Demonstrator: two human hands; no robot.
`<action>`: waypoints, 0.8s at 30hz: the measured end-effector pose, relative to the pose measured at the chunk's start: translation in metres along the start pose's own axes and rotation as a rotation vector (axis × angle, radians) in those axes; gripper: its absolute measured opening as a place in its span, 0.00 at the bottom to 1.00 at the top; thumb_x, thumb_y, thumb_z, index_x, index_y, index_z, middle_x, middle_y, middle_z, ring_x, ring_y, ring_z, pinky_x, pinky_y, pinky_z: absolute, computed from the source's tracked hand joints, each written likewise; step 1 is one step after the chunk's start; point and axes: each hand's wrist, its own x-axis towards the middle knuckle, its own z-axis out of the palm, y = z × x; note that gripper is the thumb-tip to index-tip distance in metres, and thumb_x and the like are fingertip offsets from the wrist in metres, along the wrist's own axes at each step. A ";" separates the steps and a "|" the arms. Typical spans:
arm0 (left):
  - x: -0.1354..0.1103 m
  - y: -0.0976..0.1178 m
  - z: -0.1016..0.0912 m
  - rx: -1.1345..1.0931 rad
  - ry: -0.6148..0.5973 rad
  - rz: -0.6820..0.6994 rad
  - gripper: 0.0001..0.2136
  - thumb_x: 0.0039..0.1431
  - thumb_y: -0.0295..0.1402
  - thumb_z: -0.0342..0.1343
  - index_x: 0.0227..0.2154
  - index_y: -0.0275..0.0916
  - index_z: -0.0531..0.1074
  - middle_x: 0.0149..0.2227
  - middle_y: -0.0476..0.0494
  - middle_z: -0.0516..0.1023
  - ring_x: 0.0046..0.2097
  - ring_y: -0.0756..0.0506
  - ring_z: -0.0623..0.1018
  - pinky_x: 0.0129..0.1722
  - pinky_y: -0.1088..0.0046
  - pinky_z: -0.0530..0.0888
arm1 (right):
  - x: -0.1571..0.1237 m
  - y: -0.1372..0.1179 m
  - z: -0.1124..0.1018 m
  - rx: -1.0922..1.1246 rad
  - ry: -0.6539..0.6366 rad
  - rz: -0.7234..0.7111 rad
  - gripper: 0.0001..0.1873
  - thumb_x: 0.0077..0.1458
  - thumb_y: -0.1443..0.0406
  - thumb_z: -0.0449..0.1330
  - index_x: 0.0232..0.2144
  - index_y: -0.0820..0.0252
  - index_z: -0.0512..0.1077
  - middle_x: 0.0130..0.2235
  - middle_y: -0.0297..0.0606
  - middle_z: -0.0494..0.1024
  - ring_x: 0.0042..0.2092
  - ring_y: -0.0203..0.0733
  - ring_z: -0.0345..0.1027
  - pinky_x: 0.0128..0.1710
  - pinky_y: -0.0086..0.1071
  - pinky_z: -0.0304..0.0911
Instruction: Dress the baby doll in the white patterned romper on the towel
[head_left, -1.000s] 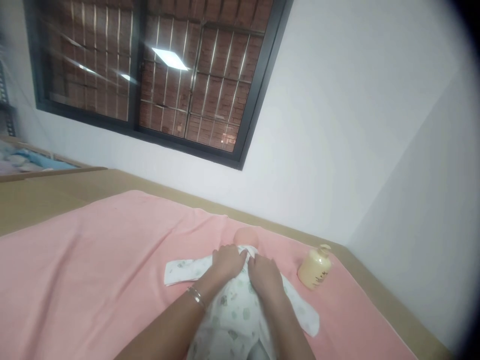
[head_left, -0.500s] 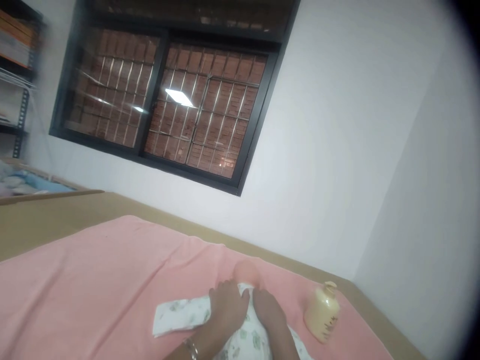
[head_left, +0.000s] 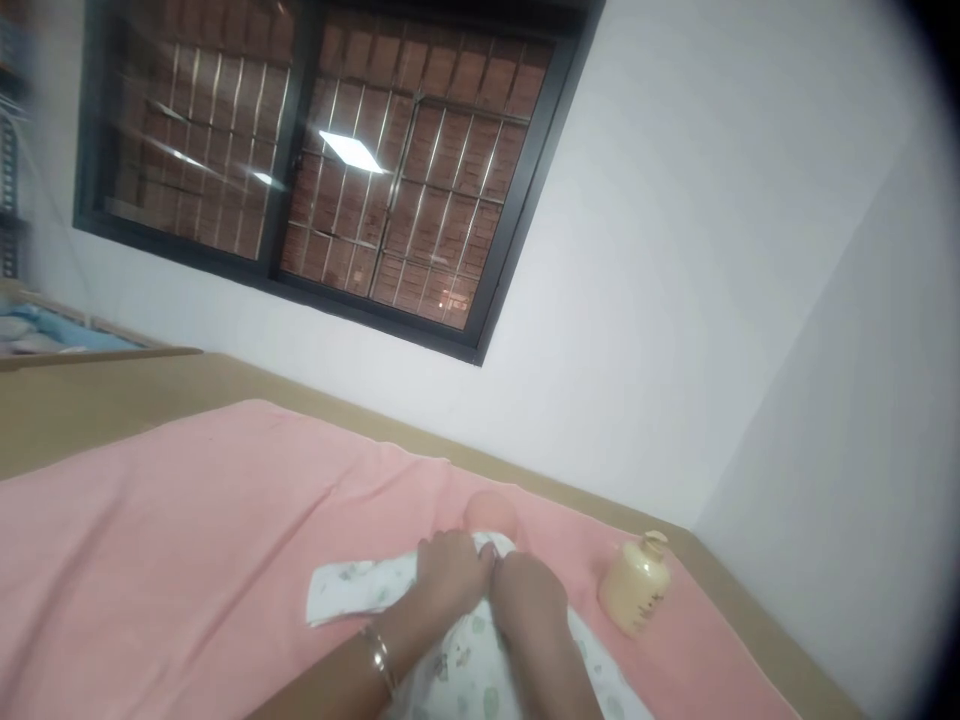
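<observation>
A white garment [head_left: 472, 660] with a small green and brown print lies around a baby doll's body, its left sleeve [head_left: 360, 588] stretched out flat to the side. The doll's smooth round head [head_left: 491, 512] shows just beyond the collar. My left hand [head_left: 454, 568], with a silver bangle at the wrist, is closed on the cloth at the neck, thumb toward the middle. Right beside it, my right hand [head_left: 529, 595] pinches the front of the garment below the collar. Its fingertips are partly hidden. Both hands' tips almost meet.
A pink cloth [head_left: 225, 520] with creases covers the tan surface [head_left: 90, 410]. To the right of the doll stands a cream pump bottle [head_left: 636, 585]. Behind are a white wall [head_left: 637, 300] and a dark-framed barred window [head_left: 480, 300]. Bluish cloths [head_left: 67, 328] lie at far left.
My hands have drawn together at the garment's collar, the right one shifting left and its fingers curling into a pinch. The camera has tilted down a little.
</observation>
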 end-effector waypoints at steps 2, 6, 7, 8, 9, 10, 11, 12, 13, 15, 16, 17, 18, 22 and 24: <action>-0.005 0.007 -0.004 0.068 0.006 0.045 0.22 0.61 0.42 0.37 0.32 0.35 0.75 0.33 0.36 0.76 0.38 0.38 0.74 0.40 0.60 0.65 | 0.001 0.005 0.001 0.006 0.008 -0.046 0.19 0.59 0.65 0.43 0.32 0.63 0.74 0.33 0.49 0.76 0.36 0.47 0.71 0.33 0.36 0.62; -0.015 0.021 -0.007 0.234 -0.052 0.157 0.10 0.55 0.27 0.49 0.33 0.32 0.75 0.33 0.34 0.76 0.37 0.38 0.75 0.36 0.64 0.66 | 0.009 0.018 0.007 -0.031 -0.028 -0.115 0.18 0.58 0.69 0.44 0.34 0.64 0.74 0.35 0.48 0.76 0.37 0.46 0.71 0.33 0.33 0.61; -0.016 0.024 -0.007 0.268 -0.050 0.161 0.09 0.52 0.24 0.50 0.32 0.32 0.75 0.32 0.34 0.75 0.36 0.38 0.75 0.36 0.64 0.67 | 0.011 0.021 0.010 -0.027 -0.035 -0.119 0.17 0.57 0.71 0.44 0.35 0.63 0.74 0.36 0.48 0.76 0.37 0.45 0.71 0.33 0.33 0.60; -0.017 0.025 -0.006 0.286 -0.047 0.157 0.09 0.51 0.23 0.50 0.32 0.32 0.75 0.32 0.34 0.75 0.36 0.38 0.75 0.36 0.64 0.67 | 0.012 0.023 0.011 -0.019 -0.039 -0.126 0.17 0.56 0.71 0.44 0.35 0.63 0.73 0.36 0.47 0.76 0.37 0.45 0.71 0.34 0.32 0.60; -0.016 0.024 -0.005 0.292 -0.045 0.163 0.09 0.49 0.23 0.51 0.32 0.32 0.75 0.32 0.34 0.76 0.36 0.39 0.75 0.36 0.64 0.67 | 0.013 0.024 0.013 -0.016 -0.037 -0.135 0.17 0.56 0.72 0.44 0.36 0.63 0.73 0.36 0.47 0.75 0.37 0.45 0.71 0.34 0.32 0.60; -0.014 0.023 -0.005 0.285 -0.049 0.173 0.09 0.49 0.23 0.52 0.33 0.32 0.75 0.33 0.34 0.76 0.36 0.39 0.75 0.36 0.65 0.67 | 0.013 0.023 0.014 -0.021 -0.025 -0.145 0.17 0.57 0.71 0.44 0.37 0.63 0.72 0.37 0.48 0.75 0.37 0.45 0.71 0.33 0.33 0.60; -0.012 0.019 -0.005 0.260 -0.059 0.177 0.09 0.49 0.26 0.53 0.33 0.33 0.75 0.34 0.34 0.76 0.37 0.39 0.75 0.36 0.65 0.67 | 0.011 0.022 0.014 -0.031 -0.008 -0.156 0.17 0.57 0.71 0.43 0.38 0.64 0.72 0.37 0.48 0.75 0.38 0.45 0.71 0.33 0.33 0.61; -0.008 0.015 -0.006 0.218 -0.077 0.165 0.09 0.51 0.30 0.52 0.34 0.34 0.75 0.35 0.35 0.76 0.38 0.39 0.75 0.37 0.64 0.68 | 0.009 0.019 0.012 -0.045 0.012 -0.160 0.18 0.58 0.71 0.43 0.38 0.64 0.72 0.37 0.49 0.75 0.38 0.46 0.71 0.33 0.34 0.61; -0.004 0.010 -0.006 0.167 -0.092 0.141 0.12 0.54 0.35 0.50 0.34 0.35 0.75 0.36 0.35 0.77 0.39 0.38 0.75 0.37 0.63 0.68 | 0.006 0.015 0.010 -0.058 0.027 -0.156 0.18 0.58 0.71 0.42 0.38 0.65 0.72 0.36 0.50 0.75 0.37 0.47 0.70 0.33 0.34 0.61; 0.004 0.000 -0.008 0.052 -0.138 0.077 0.21 0.59 0.45 0.39 0.35 0.38 0.74 0.37 0.37 0.77 0.39 0.38 0.75 0.37 0.61 0.68 | -0.002 0.006 0.004 -0.066 0.042 -0.133 0.17 0.57 0.71 0.44 0.36 0.66 0.73 0.34 0.51 0.75 0.37 0.48 0.71 0.35 0.35 0.60; 0.007 -0.005 -0.009 0.005 -0.170 0.055 0.25 0.60 0.47 0.35 0.35 0.39 0.74 0.38 0.38 0.77 0.39 0.38 0.75 0.37 0.61 0.68 | -0.005 0.001 0.001 -0.061 0.040 -0.121 0.16 0.56 0.71 0.45 0.34 0.66 0.73 0.33 0.51 0.75 0.38 0.48 0.71 0.36 0.36 0.60; 0.010 -0.008 -0.010 -0.024 -0.197 0.044 0.26 0.60 0.48 0.33 0.36 0.39 0.74 0.38 0.38 0.77 0.39 0.38 0.75 0.36 0.61 0.68 | -0.009 -0.003 -0.003 -0.051 0.031 -0.111 0.14 0.54 0.72 0.47 0.33 0.67 0.73 0.33 0.51 0.75 0.38 0.48 0.71 0.36 0.36 0.60; 0.011 -0.009 -0.010 -0.034 -0.209 0.039 0.26 0.60 0.47 0.33 0.35 0.39 0.74 0.38 0.38 0.77 0.39 0.38 0.75 0.36 0.61 0.68 | -0.012 -0.006 -0.006 -0.037 0.024 -0.105 0.14 0.54 0.72 0.48 0.32 0.67 0.73 0.32 0.52 0.75 0.38 0.48 0.70 0.37 0.35 0.60; 0.003 0.000 -0.013 0.045 -0.129 0.048 0.24 0.60 0.44 0.33 0.32 0.39 0.74 0.35 0.39 0.77 0.38 0.38 0.75 0.37 0.61 0.67 | -0.010 -0.001 -0.007 0.034 0.023 -0.099 0.19 0.59 0.67 0.43 0.34 0.66 0.73 0.34 0.52 0.75 0.38 0.47 0.70 0.35 0.34 0.59; -0.007 0.009 -0.014 0.115 -0.101 0.103 0.25 0.61 0.44 0.33 0.33 0.38 0.75 0.34 0.37 0.77 0.38 0.38 0.75 0.37 0.59 0.66 | -0.002 0.009 -0.002 0.071 0.011 -0.102 0.21 0.60 0.65 0.40 0.36 0.65 0.73 0.36 0.51 0.75 0.38 0.46 0.70 0.35 0.34 0.59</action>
